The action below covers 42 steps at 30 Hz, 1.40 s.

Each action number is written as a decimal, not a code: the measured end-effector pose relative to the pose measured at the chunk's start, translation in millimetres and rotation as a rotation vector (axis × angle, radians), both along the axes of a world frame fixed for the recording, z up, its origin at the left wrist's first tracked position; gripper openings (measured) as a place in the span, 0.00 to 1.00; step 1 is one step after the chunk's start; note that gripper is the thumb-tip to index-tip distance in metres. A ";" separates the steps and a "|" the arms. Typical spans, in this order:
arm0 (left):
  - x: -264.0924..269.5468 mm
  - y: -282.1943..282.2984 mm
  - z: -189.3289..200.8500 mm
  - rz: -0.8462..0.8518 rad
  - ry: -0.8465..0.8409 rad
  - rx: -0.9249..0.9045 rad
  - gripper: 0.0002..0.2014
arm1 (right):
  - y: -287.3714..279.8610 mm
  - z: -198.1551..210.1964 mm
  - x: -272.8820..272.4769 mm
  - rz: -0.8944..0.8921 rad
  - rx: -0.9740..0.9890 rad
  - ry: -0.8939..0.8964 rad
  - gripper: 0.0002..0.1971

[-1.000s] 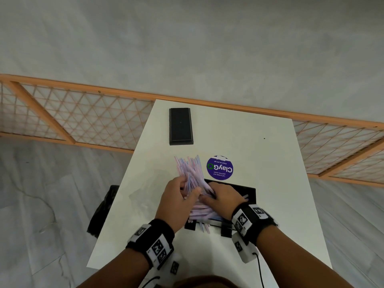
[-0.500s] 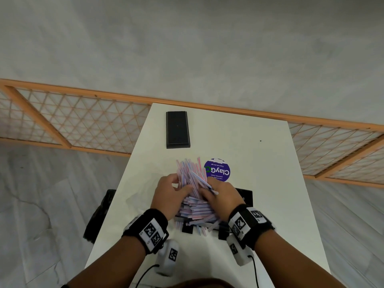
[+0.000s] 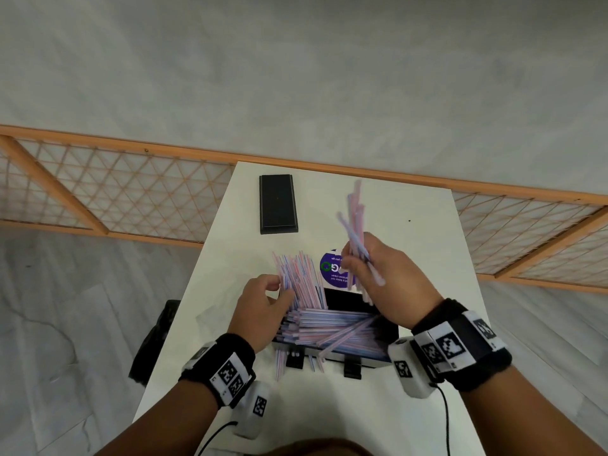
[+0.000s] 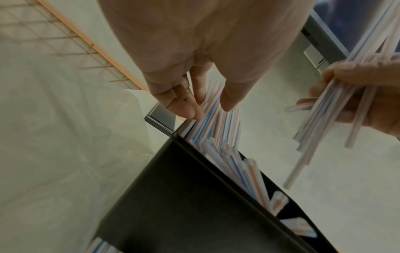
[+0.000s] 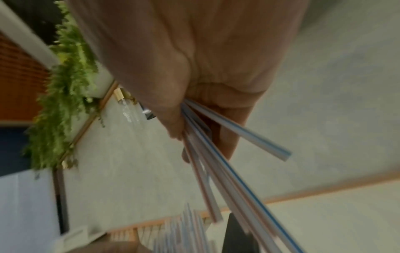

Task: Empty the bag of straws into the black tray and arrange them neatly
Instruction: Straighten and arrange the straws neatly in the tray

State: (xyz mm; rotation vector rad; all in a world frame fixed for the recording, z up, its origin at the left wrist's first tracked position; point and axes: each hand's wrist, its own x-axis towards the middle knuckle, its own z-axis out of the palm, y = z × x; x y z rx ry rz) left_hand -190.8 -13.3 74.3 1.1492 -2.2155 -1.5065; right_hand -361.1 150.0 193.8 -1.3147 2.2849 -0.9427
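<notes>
The black tray (image 3: 349, 303) sits on the white table near me, with many pink- and blue-striped straws (image 3: 329, 327) lying across it. At the tray's left end my left hand (image 3: 283, 291) pinches a leaning bunch of straws (image 3: 301, 278) between thumb and fingers (image 4: 186, 106). My right hand (image 3: 362, 261) is raised above the tray's far right side and grips a loose bunch of straws (image 3: 354, 222) that fans upward. In the right wrist view those straws (image 5: 238, 179) poke out past my curled fingers. A few straws (image 3: 279, 365) hang over the tray's near edge.
A flat black box (image 3: 278, 204) lies at the far left of the table, and a purple round sticker (image 3: 332, 271) sits behind the tray. Clear plastic (image 4: 65, 119) lies left of the tray. A wooden lattice fence (image 3: 115, 192) runs behind the table, and a dark object (image 3: 154, 340) stands off its left side.
My right hand has left the pile and risen up and to the right with a bunch of straws. My left hand stays on the leaning bunch at the tray's left end.
</notes>
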 end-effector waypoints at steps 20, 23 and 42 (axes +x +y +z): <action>22.1 4.0 4.5 0.248 0.205 0.276 0.14 | -15.1 -107.1 29.1 0.178 0.569 0.298 0.14; 19.6 3.5 9.4 0.195 0.216 0.269 0.14 | -10.4 -106.4 24.8 0.144 0.522 0.226 0.15; -5.6 64.5 -27.1 -0.689 -0.058 -0.918 0.37 | 0.6 -108.1 8.9 0.158 0.653 -0.121 0.20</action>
